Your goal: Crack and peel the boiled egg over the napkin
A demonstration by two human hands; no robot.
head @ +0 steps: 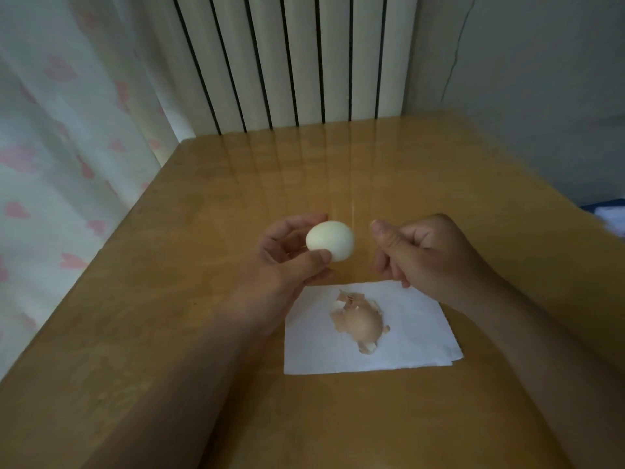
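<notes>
My left hand (287,255) holds a smooth white peeled egg (330,240) between thumb and fingertips, raised above the table just beyond the napkin's far edge. A white paper napkin (416,336) lies flat on the wooden table, and on its middle sits a heap of brown eggshell pieces (358,319). My right hand (422,252) hovers to the right of the egg with a gap between them; its fingers are curled, the thumb sticks out toward the egg, and I see nothing in it.
The wooden table (203,299) ends at the left beside a curtain with pink hearts (61,147). A white ribbed radiator (287,62) stands behind the far edge. Something blue and white (608,214) shows at the right edge.
</notes>
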